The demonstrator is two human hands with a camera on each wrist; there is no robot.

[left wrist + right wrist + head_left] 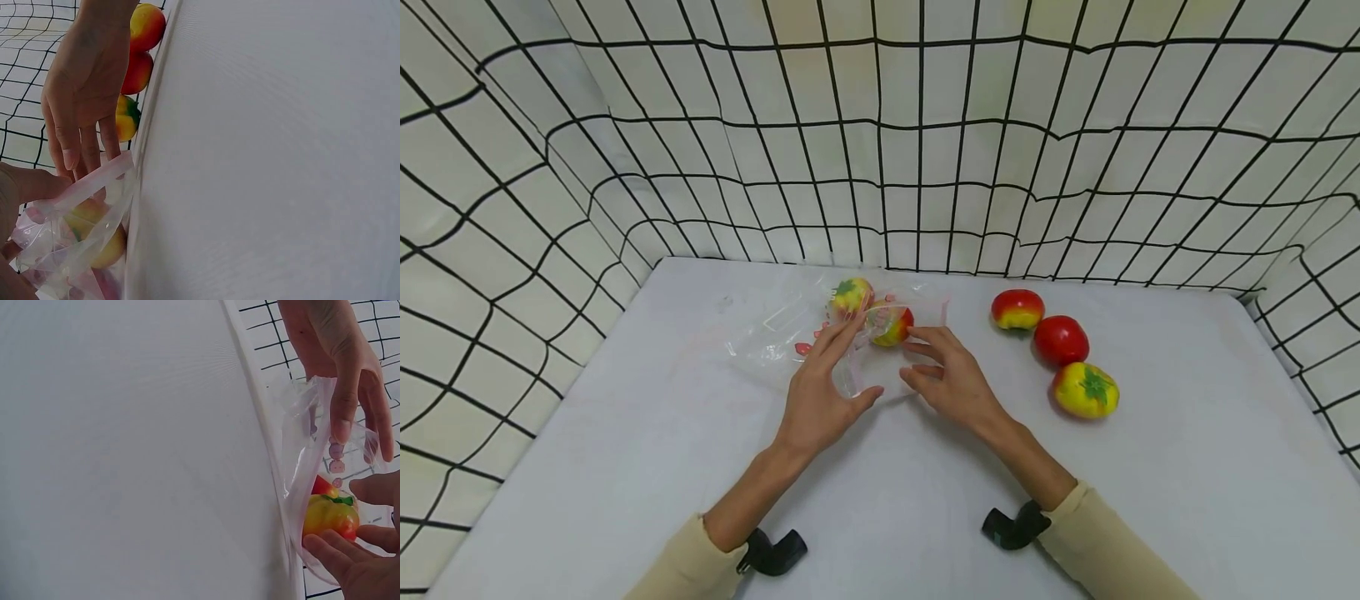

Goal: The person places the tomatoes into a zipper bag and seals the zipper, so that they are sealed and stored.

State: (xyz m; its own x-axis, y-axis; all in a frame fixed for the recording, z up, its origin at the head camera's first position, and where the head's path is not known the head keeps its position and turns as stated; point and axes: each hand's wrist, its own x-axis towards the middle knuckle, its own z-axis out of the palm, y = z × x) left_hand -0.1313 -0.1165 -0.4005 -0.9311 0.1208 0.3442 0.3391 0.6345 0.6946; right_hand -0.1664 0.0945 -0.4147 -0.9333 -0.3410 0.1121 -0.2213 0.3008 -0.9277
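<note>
A clear plastic bag (775, 333) with pink edging and pink printed marks lies toward the back of the table. Two yellow-red toy fruits with green tops are at it: one toy fruit (851, 295) farther back, another toy fruit (892, 324) near its mouth. My left hand (822, 393) spreads at the bag's mouth, thumb wide of the long straight fingers. From the right, my right hand (953, 377) reaches to the mouth, its fingertips right at the nearer fruit (331, 515). In the right wrist view, its fingers lie loosely extended beside that fruit.
Three more toy fruits sit to the right of my right hand: a red-yellow toy fruit (1017, 310), a red toy fruit (1061, 341) and a yellow toy fruit (1086, 390). A black grid net (921, 125) stands behind and beside the white table (625, 467).
</note>
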